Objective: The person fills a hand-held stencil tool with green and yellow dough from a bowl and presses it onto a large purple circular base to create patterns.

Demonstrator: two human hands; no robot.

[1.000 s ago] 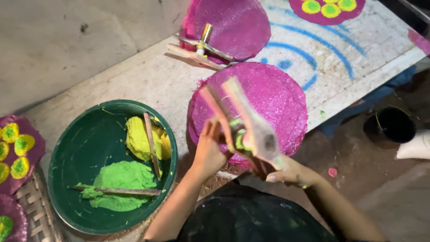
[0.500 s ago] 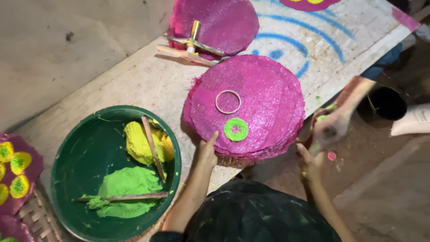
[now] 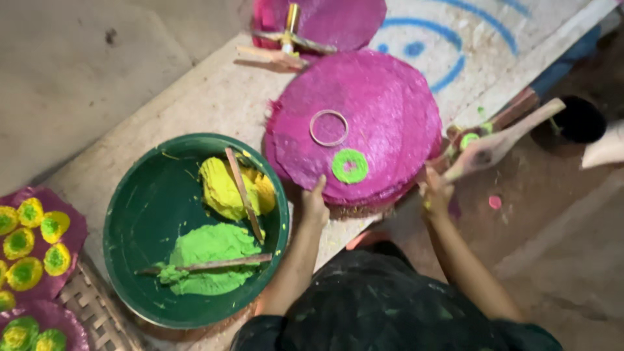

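My left hand (image 3: pixel 315 203) rests on the near edge of a stack of round pink discs (image 3: pixel 396 104) and holds nothing. On the top disc lie a green paste ring (image 3: pixel 350 166) and, beyond it, a pale ring imprint (image 3: pixel 328 127). My right hand (image 3: pixel 435 192) is off the disc's right edge, shut on a long wooden press tool (image 3: pixel 510 133) smeared with green paste at its middle. A dark garment fills the bottom of the view.
A green bowl (image 3: pixel 140 208) left of the discs holds yellow paste (image 3: pixel 221 185), green paste (image 3: pixel 208 250) and two wooden sticks. Another pink disc (image 3: pixel 344 23) with a wood-and-brass tool lies behind. Decorated pink discs (image 3: pixel 32 237) on a woven basket (image 3: pixel 97 309) sit far left; a dark pot (image 3: pixel 578 120) stands right.
A second ago both hands held the wooden tool over the disc. The tool has since swung right, off the disc, in my right hand, leaving a green ring. My left hand dropped to the disc's edge.
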